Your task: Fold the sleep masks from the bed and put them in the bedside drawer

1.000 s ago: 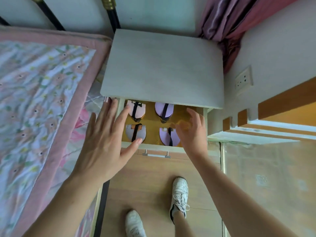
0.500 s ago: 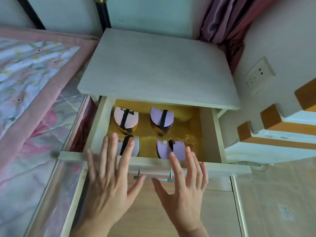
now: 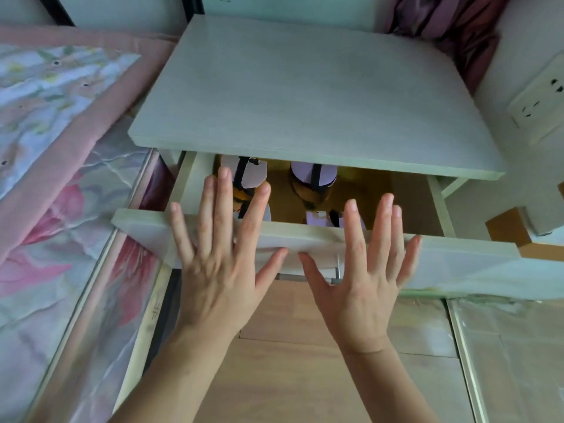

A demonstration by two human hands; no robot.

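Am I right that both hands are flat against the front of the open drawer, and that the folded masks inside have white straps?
Not quite: the head view shows black straps on the masks. The rest holds: the left hand and right hand lie flat, fingers straight, against the front of the open drawer.

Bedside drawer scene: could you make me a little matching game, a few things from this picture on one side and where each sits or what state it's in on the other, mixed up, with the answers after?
Things
1. drawer
2. sleep masks
3. left hand
4. wall socket

Places or states
A. flat, fingers spread, on the drawer's front panel
B. on the wall at the right of the nightstand
C. partly open, under the nightstand top
D. folded, with dark straps, lying on the drawer's yellow floor

Pairs: 1-C, 2-D, 3-A, 4-B
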